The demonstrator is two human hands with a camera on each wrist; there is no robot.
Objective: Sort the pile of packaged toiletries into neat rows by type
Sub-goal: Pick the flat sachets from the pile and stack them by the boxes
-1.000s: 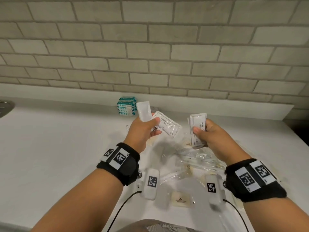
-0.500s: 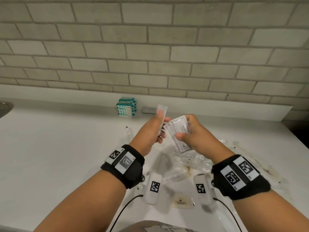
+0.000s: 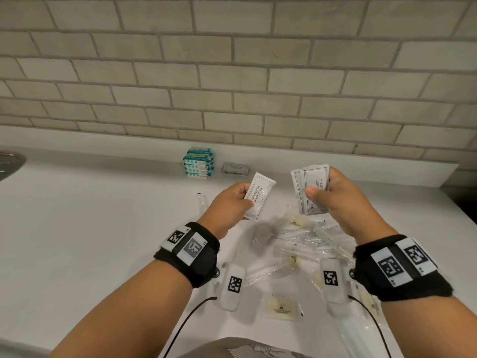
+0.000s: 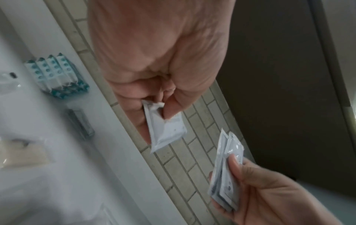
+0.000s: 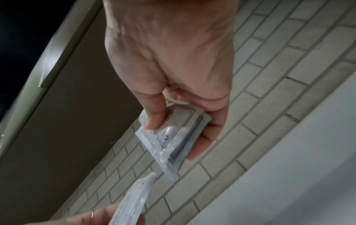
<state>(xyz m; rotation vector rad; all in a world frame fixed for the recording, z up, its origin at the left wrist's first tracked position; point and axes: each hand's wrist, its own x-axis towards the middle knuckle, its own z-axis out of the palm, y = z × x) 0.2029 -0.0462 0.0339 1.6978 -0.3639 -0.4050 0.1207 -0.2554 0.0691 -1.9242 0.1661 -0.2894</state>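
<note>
My left hand (image 3: 232,202) pinches one white shampoo-with-conditioner sachet (image 3: 259,200) above the white counter (image 3: 90,228); the left wrist view shows that sachet (image 4: 165,129) between thumb and fingers. My right hand (image 3: 335,202) grips a small stack of the same sachets (image 3: 311,189), thumb on top, seen edge-on in the right wrist view as the stack (image 5: 173,137). Below both hands lies a pile of clear-wrapped toiletries (image 3: 302,241). A stack of teal packets (image 3: 198,164) and a grey flat packet pile (image 3: 235,168) sit by the backsplash.
A beige soap packet (image 3: 281,307) lies near the front edge. A thin clear-wrapped item (image 3: 201,202) lies left of my left hand. A sink rim (image 3: 10,164) shows at the far left. The brick wall (image 3: 232,86) rises behind the counter, whose right end drops off.
My hands came together at mid-counter, one sachet passed from left hand to right hand's stack, then they moved apart. The left hand now holds a single sachet.
</note>
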